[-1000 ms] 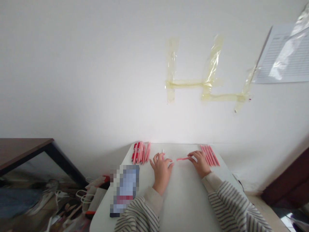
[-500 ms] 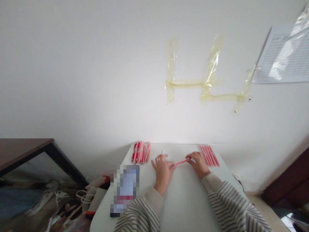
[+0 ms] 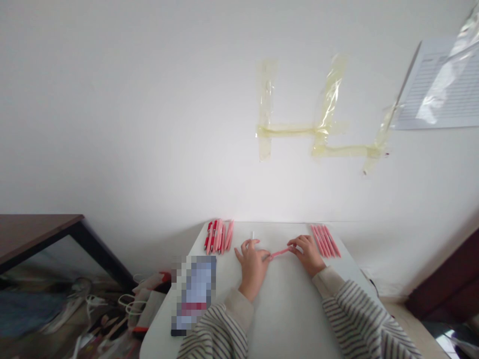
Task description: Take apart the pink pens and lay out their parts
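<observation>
A slim pink pen point(image 3: 280, 253) spans the gap between my two hands, slanting up slightly to the right. My left hand point(image 3: 254, 264) pinches its left end between thumb and finger, the other fingers spread. My right hand point(image 3: 307, 253) grips the right end with its fingertips. A small white stick-like piece point(image 3: 253, 235) shows just beyond my left fingers; whether they touch it I cannot tell. To the right of my right hand lies a row of several pink pens point(image 3: 325, 241). Farther left is a group of several pink and red pens point(image 3: 219, 237).
The white table point(image 3: 288, 309) stands against a wall bearing yellowed tape point(image 3: 292, 130) and a lined paper sheet point(image 3: 441, 89). A phone, blurred out point(image 3: 194, 294), lies at the table's left. A dark-framed table point(image 3: 41, 234) and floor clutter are on the left.
Both hands keep their hold on the pink pen in nearly the same place. Its left end sits a touch farther left and lower.
</observation>
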Demonstrator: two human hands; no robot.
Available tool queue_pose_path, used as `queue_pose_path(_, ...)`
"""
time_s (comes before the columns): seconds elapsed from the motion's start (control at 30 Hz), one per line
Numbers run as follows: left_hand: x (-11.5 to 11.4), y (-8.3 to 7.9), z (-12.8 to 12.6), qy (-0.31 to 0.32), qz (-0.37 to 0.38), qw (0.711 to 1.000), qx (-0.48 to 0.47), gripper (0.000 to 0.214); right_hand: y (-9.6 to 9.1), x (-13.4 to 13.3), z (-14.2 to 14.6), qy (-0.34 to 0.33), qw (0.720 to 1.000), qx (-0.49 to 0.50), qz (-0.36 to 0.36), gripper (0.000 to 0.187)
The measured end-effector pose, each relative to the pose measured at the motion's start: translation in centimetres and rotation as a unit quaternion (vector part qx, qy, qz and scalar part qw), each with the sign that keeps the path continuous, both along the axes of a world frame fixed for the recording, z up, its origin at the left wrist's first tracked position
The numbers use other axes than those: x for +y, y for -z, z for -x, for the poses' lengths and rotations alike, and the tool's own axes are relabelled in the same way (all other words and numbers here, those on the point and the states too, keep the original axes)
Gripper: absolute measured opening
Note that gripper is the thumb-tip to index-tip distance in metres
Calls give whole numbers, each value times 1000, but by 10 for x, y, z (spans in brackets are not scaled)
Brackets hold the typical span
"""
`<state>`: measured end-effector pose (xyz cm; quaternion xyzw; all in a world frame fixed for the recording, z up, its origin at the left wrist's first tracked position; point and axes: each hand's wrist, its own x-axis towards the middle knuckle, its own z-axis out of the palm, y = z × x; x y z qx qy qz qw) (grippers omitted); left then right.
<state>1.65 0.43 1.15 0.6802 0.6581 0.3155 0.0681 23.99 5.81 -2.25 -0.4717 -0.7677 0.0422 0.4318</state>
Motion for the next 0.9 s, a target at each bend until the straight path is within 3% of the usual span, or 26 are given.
queue_pose_path(0.53,-2,-4,1,-2,-1,1000,12,7,1,3,-5,4,1000,7,25,32)
queue_pose_path(0.9,0,-7,8,-56,-28,998,25,6,1,5,-14,38,999,20,5,33)
